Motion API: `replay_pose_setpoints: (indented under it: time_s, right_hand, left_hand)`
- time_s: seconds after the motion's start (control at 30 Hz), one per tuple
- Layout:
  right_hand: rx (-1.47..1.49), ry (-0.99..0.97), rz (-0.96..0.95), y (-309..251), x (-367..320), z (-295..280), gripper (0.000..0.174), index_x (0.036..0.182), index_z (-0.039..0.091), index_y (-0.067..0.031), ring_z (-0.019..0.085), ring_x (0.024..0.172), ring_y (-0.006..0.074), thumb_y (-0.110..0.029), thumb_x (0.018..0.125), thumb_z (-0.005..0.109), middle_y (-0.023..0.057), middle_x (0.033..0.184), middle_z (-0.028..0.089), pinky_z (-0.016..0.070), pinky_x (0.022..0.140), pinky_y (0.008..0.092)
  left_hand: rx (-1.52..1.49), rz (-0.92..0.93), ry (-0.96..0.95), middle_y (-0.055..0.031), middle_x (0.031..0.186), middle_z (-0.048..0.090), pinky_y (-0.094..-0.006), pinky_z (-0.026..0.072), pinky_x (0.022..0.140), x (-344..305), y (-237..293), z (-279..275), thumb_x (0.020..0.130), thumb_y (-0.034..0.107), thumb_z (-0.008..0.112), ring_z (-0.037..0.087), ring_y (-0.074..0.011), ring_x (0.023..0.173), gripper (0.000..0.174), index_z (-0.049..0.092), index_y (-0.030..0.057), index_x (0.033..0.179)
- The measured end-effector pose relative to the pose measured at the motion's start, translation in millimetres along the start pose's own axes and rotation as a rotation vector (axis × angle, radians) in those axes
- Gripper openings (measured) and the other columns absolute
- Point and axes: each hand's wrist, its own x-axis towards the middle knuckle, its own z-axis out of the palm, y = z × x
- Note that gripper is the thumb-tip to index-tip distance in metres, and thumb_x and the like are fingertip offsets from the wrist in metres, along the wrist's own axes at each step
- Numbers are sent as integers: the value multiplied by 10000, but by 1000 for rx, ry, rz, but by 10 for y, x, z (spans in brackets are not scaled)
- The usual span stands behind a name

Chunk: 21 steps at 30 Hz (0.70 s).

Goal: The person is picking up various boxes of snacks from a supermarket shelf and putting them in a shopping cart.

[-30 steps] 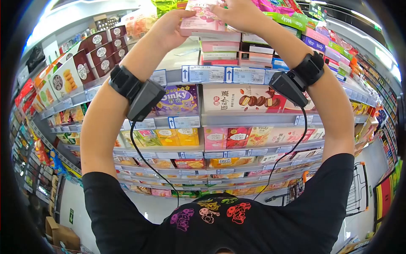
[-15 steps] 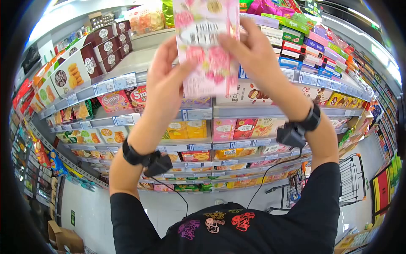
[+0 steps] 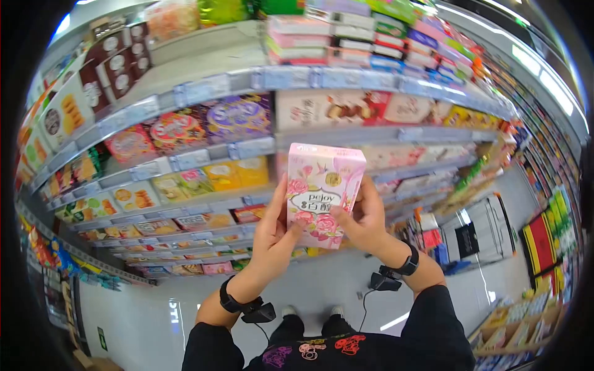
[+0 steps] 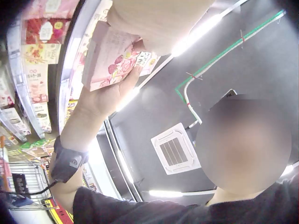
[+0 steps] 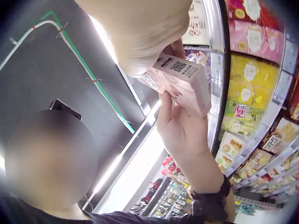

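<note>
A pink Pejoy snack box (image 3: pixel 325 195) with rose prints stands between both hands in the head view, its front turned up to the camera. My left hand (image 3: pixel 274 238) grips its left edge, the thumb lying over the lower front. On the opposite edge my right hand (image 3: pixel 365 219) holds it, thumb pressed on the front beside the lettering. The fingers behind the box are hidden. In the left wrist view the box (image 4: pixel 112 58) shows its pale end and rose front; in the right wrist view the box (image 5: pixel 180 81) shows a side with a printed code.
Stocked snack shelves (image 3: pixel 232 133) rise in front, with stacked boxes (image 3: pixel 352 37) on the upper shelf. A shopping cart (image 3: pixel 476 235) stands at the right on the tiled floor (image 3: pixel 309 278). Beyond it is a low display (image 3: pixel 520 328).
Both hands have brought the pink box down from the upper shelf and closer to the body. The camera view has tilted down, showing the feet and more floor.
</note>
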Motion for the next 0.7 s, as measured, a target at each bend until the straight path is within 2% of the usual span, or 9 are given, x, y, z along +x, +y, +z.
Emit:
replay_pose_setpoints:
  time_s: [0.07, 0.2, 0.33, 0.37, 0.4, 0.43, 0.53, 0.63, 0.7]
  right_hand:
    - [-296, -18, -170, -118, -290, -289, 477, 1125, 412, 10, 617, 808, 171, -91, 731, 661, 136, 933, 617, 485, 689, 282]
    - [-656, -34, -198, -586, -929, -955, 494, 1095, 455, 6, 629, 829, 225, -127, 688, 700, 161, 935, 616, 477, 721, 297]
    - [-578, 145, -16, -967, -1778, -1625, 531, 1158, 425, 27, 626, 824, 209, -100, 707, 673, 156, 927, 615, 478, 703, 291]
    - [-533, 199, 47, -1088, -2001, -1795, 591, 1218, 344, 52, 607, 857, 178, -88, 731, 647, 150, 933, 610, 479, 697, 284]
    - [-316, 317, 282, -1325, -2188, -1916, 613, 1266, 266, 41, 585, 876, 150, -73, 769, 608, 152, 1007, 583, 474, 713, 272]
    - [-184, 418, 408, -1432, -2408, -2102, 609, 1283, 240, 26, 583, 872, 144, -69, 788, 582, 147, 1017, 574, 474, 711, 266]
    - [301, 726, 728, -1631, -3185, -2630, 532, 1294, 256, -19, 587, 834, 141, -66, 833, 516, 118, 1006, 561, 482, 707, 263]
    - [619, 894, 773, -1979, -3836, -3025, 362, 1171, 384, 8, 613, 810, 172, -94, 839, 484, 129, 974, 573, 520, 691, 288]
    - [711, 953, 779, -2148, -4211, -3264, 288, 1095, 430, 28, 623, 801, 187, -102, 840, 466, 140, 984, 578, 537, 674, 293]
  left_hand:
    - [8, 5, -39, -135, 1286, 370, -290, 340, 927, -149, -157, 230, 832, -47, 455, 386, -172, 1159, 588, 166, -23, 1343]
    - [355, 116, -224, -169, 1173, 478, -309, 431, 836, -326, -361, 835, 821, -14, 488, 509, -209, 1040, 504, 293, -23, 1286]
    - [319, 100, -309, -141, 1010, 583, -290, 478, 736, -613, -594, 1810, 810, 18, 530, 590, -209, 888, 516, 314, -14, 1278]
    - [145, 7, -283, -125, 973, 596, -281, 482, 719, -734, -626, 2144, 806, 16, 537, 600, -194, 843, 530, 311, -3, 1285]
    - [-23, -96, -251, -109, 937, 609, -272, 486, 701, -851, -651, 2471, 802, 14, 544, 611, -179, 798, 544, 309, 9, 1292]
    - [-56, -197, -338, -90, 887, 607, -259, 495, 635, -933, -733, 2740, 804, 16, 534, 608, -147, 753, 606, 247, 68, 1335]
    - [-388, -615, -485, -91, 933, 577, -246, 489, 564, -1249, -982, 3535, 825, 72, 500, 602, -145, 707, 604, 201, 110, 1348]
    - [-691, -1004, -517, -94, 1045, 523, -258, 481, 515, -1594, -1182, 4320, 840, 138, 467, 596, -155, 739, 591, 172, 141, 1353]
    - [-678, -1053, -527, -98, 1131, 462, -272, 482, 511, -1860, -1282, 4752, 845, 169, 458, 588, -167, 804, 573, 183, 135, 1347]
